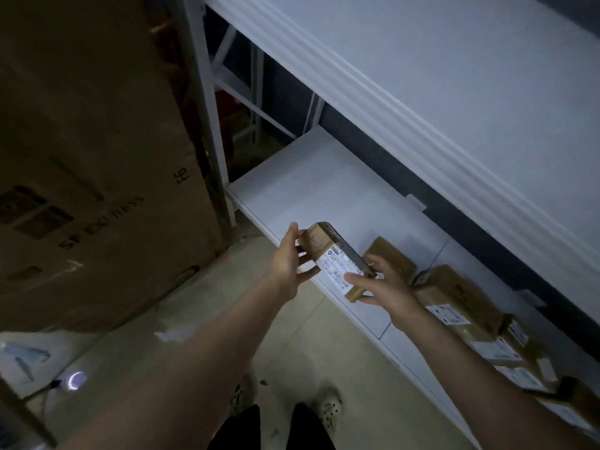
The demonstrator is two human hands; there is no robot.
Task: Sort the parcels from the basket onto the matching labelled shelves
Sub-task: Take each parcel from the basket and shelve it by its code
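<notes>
Hands holding a small brown cardboard parcel (pixel 328 251) over a low white metal shelf (pixel 311 190).
The left hand (pixel 287 261) and right hand (pixel 383 284) each grip one end; more brown parcels (pixel 454 293) lie on the shelf beside it, and a big brown carton (pixel 91 157) stands left on the grey floor (pixel 253 319).

A: What stood on your left?
B: Big brown carton (pixel 91 151). It had "SF EXPRESS" printed slantwise on its side and filled that whole side of your view.
A: Under you?
B: Pale floor (pixel 259 349), with a light scrap (pixel 168 335) lying near the carton's base. There was a bright ring-shaped glint (pixel 75 380) lower left; couldn't tell what it was. A white sheet (pixel 22 355) with bluish marks lay just beside it.
A: Bottom edge?
B: Your spotted shoes (pixel 329 409), with dark trouser legs (pixel 310 427) over them.
A: Far back?
B: Dark wall (pixel 367 138). Something red (pixel 225 100) showed up top, too dim to name.
</notes>
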